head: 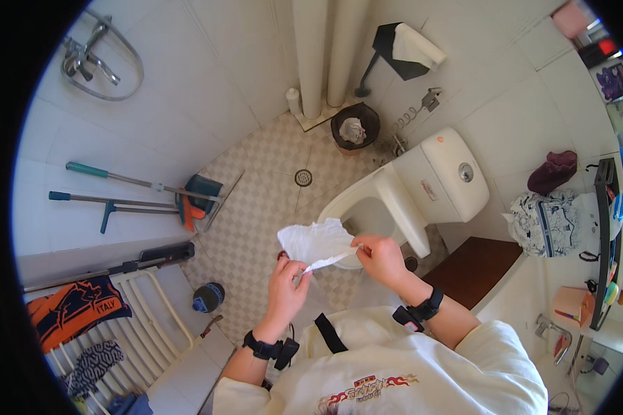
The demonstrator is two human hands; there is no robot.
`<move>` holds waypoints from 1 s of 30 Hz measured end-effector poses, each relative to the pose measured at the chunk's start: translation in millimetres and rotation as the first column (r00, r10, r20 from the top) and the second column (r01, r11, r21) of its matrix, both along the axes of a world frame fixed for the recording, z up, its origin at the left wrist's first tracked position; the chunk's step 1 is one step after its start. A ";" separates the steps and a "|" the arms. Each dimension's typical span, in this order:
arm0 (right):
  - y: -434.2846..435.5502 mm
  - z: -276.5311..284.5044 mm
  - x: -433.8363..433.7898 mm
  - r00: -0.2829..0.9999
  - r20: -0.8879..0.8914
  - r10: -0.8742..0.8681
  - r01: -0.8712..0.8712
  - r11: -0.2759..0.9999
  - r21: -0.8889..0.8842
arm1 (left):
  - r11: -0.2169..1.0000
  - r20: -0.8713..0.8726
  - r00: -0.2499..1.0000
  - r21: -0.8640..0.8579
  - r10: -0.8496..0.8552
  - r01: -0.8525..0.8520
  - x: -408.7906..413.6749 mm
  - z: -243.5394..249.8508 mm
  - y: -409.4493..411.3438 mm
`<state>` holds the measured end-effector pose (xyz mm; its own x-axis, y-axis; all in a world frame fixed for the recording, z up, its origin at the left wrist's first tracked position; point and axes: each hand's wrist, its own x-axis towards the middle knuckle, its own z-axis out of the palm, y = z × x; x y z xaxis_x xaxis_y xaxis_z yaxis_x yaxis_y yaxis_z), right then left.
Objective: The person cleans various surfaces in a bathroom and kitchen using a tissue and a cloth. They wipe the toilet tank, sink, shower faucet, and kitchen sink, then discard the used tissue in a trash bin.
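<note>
A piece of white tissue paper (314, 240) is stretched between my two hands, in front of my chest. My left hand (289, 288) pinches its near left edge between thumb and fingers. Its right corner is gripped by the fingertips of my right hand (381, 259). Black straps with small devices sit on both wrists. Beyond the paper stands a white toilet (415, 181) with its lid raised; the paper and my right hand cover part of the bowl's near rim. A waste bin (355, 127) lined with a black bag holds crumpled paper.
A floor drain (303, 178) lies ahead. Brooms and a dustpan (202, 189) lean at the left, near a dark blue bottle (208, 297) and a white slatted rack (150, 321) with cloths. At the right are a brown panel (470, 272), a patterned bag (545, 223) and a shelf (604, 244).
</note>
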<state>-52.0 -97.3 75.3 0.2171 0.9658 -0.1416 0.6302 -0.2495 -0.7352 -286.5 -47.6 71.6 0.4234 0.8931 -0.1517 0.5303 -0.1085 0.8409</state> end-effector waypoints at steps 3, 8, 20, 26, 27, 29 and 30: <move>25.6 -15.3 -59.0 0.990 -0.093 -0.104 0.092 0.987 -0.130 | 0.995 0.027 0.999 0.097 0.028 -0.030 -52.1 -14.0 26.7; 95.5 -40.5 -158.5 0.796 -0.548 -0.256 0.209 0.967 -0.147 | 0.994 0.053 0.998 0.104 -0.042 0.036 -139.6 6.6 69.1; 231.0 -41.7 -317.3 -0.114 -0.977 -0.181 0.170 0.965 -0.199 | 0.991 0.410 0.909 0.133 -0.075 0.022 -193.8 59.2 169.8; 311.1 -29.7 -319.6 -0.330 -0.932 -0.151 0.265 0.933 -0.245 | 0.964 0.436 0.890 0.266 -0.138 0.019 -189.9 75.1 241.6; 327.7 -34.0 -320.1 -0.249 -0.961 -0.119 0.309 0.931 -0.196 | 0.957 0.440 0.887 0.291 -0.139 0.006 -191.7 78.7 254.0; 365.0 -28.0 -313.2 -0.012 -0.998 0.059 0.382 0.923 0.050 | 0.931 0.445 0.885 0.362 -0.135 -0.040 -194.1 86.7 282.2; 390.4 -18.5 -313.7 0.159 -0.979 0.131 0.451 0.872 0.190 | 0.918 0.445 0.888 0.389 -0.111 -0.081 -194.5 96.2 298.1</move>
